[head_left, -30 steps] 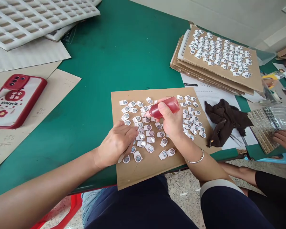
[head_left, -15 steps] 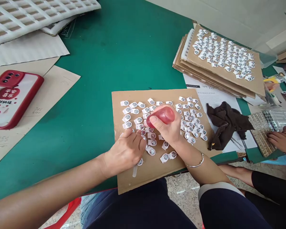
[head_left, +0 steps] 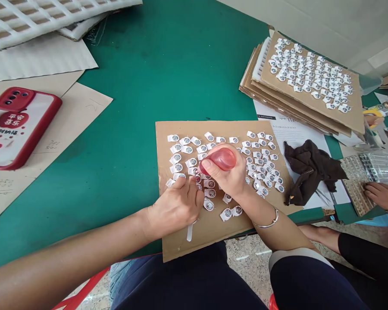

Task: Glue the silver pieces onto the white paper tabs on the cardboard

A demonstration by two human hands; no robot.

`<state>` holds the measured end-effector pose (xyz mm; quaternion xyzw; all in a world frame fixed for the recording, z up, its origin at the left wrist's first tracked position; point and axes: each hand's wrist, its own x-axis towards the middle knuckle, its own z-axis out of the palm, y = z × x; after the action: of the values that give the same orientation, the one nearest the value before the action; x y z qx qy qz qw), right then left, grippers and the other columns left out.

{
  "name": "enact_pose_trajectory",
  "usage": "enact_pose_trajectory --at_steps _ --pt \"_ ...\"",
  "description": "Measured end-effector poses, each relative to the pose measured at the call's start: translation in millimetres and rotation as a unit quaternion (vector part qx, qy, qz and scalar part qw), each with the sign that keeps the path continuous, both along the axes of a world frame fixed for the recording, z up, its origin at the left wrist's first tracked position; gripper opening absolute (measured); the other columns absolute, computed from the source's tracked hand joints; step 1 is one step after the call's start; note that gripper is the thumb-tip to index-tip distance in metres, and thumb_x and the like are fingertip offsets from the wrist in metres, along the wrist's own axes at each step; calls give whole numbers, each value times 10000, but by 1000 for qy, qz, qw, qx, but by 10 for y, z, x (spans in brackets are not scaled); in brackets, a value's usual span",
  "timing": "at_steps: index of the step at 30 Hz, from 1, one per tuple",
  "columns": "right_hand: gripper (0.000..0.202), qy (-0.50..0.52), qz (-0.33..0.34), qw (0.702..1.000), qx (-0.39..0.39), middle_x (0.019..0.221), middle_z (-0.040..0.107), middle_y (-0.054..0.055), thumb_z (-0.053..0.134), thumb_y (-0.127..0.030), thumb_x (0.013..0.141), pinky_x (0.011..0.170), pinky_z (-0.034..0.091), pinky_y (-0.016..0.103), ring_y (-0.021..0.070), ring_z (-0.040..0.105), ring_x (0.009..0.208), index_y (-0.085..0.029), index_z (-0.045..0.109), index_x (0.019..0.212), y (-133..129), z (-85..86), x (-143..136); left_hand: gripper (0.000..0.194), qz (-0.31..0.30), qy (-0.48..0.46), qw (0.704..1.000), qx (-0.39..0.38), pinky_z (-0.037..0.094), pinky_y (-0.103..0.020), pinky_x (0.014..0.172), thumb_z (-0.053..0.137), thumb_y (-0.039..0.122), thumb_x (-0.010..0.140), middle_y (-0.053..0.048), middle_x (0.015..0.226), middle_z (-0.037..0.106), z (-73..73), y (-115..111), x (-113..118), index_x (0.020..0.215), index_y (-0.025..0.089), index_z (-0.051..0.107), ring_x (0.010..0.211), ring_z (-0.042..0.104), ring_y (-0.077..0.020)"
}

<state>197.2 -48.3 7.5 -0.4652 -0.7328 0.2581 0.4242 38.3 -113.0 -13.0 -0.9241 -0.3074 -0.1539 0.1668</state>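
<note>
My right hand (head_left: 235, 181) is wrapped round a red, shiny squeeze bulb (head_left: 222, 158), its narrow end pointing left and down toward my other hand. Close to that end, my left hand (head_left: 178, 207) rests low over the cardboard sheet (head_left: 213, 234) with its fingers curled in; whatever they pinch is hidden. Rows of small round pieces on white tabs (head_left: 208, 205) cover the sheet around both hands, some hidden beneath them. A narrow whitish strip (head_left: 189, 233) lies just below my left hand.
A stack of cardboard sheets (head_left: 313, 77) bearing similar pieces stands at back right. Dark cloth (head_left: 305, 172) and tweezers (head_left: 323, 196) lie beside my sheet. Far right, a co-worker's hand (head_left: 383, 196) touches a tray (head_left: 355, 183). At left are a red-cased phone (head_left: 22, 129) and a white grid (head_left: 51, 17).
The view has shifted slightly, so the table's contents sit a little further right. My left hand is slightly nearer the bulb's tip. My right hand keeps its hold on the bulb.
</note>
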Motion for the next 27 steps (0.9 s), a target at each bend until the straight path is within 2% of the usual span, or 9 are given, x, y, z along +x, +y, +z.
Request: enact_pose_trajectory --at_steps 9,14,19,27 --pt "181 16 9 1000 8 750 625 19 694 -330 724 683 526 363 166 605 711 -223 560 783 10 -21 1 209 -3 -6 1000 -3 414 -340 603 386 -1 842 -146 697 643 9 1 13 746 73 557 704 624 -248" --pt "204 7 1 1000 13 753 630 14 684 -381 731 701 537 371 170 611 722 -233 556 790 14 -25 -2 215 -2 -8 1000 -9 408 -342 615 374 -1 848 -129 678 631 5 2 7 755 82 549 687 613 -239" --pt "197 11 3 1000 16 758 627 17 686 -367 733 708 538 370 170 614 729 -231 557 794 10 -32 -1 221 1 -5 1000 -3 402 -340 617 373 0 853 -111 663 626 2 6 7 747 95 542 679 608 -231" --pt "195 12 -3 1000 25 760 633 14 679 -369 742 712 541 374 169 616 732 -230 552 791 24 -51 -3 185 -2 -24 1000 -9 418 -340 620 398 9 848 -162 756 651 4 5 8 777 70 558 670 603 -227"
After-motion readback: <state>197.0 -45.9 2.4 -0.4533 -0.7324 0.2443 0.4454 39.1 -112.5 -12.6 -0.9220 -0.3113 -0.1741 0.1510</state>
